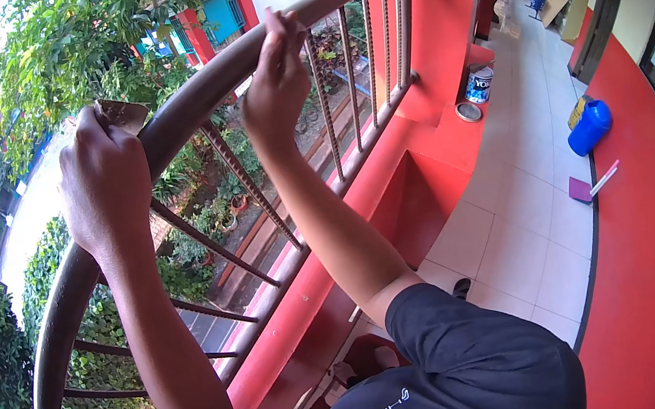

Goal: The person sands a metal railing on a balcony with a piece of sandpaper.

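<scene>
A brown metal handrail curves across the view above ribbed upright bars. My left hand is closed at the rail's outer side, gripping a brown piece of sandpaper whose edge sticks out beyond the knuckles. Farther along, my right hand has its fingers curled against the same rail, with the fingertips over its top. Part of the right hand's grip is hidden from this angle.
Below the bars runs a red ledge. A paint can and its round lid are on the ledge's far end. Along the tiled corridor are a blue container and a purple dustpan. Plants grow beyond the railing.
</scene>
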`<act>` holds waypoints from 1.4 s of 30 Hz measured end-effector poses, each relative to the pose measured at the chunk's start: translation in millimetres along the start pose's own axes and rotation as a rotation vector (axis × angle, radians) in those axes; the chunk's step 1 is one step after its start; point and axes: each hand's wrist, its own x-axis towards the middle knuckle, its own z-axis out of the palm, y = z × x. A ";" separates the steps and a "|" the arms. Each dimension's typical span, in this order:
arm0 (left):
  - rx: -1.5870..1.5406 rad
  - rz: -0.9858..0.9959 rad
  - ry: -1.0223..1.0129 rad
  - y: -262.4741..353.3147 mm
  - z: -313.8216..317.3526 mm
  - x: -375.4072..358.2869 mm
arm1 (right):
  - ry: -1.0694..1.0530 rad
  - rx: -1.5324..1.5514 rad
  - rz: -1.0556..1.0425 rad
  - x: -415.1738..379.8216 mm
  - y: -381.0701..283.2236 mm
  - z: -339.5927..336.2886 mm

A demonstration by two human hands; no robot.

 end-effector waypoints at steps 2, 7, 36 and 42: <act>0.012 -0.001 0.001 0.3 0.7 -0.5 | 0.010 -0.024 0.153 23.7 23.0 -7.4; 0.033 -0.016 0.024 3.4 1.0 0.0 | -0.142 -0.052 -0.070 -21.9 -5.8 -6.7; 0.081 0.038 0.144 -16.2 18.4 4.4 | -0.683 0.056 -0.543 62.3 11.0 -42.7; 0.088 -0.036 0.018 -9.8 8.9 6.4 | -0.444 -0.268 -0.197 165.4 120.4 -72.1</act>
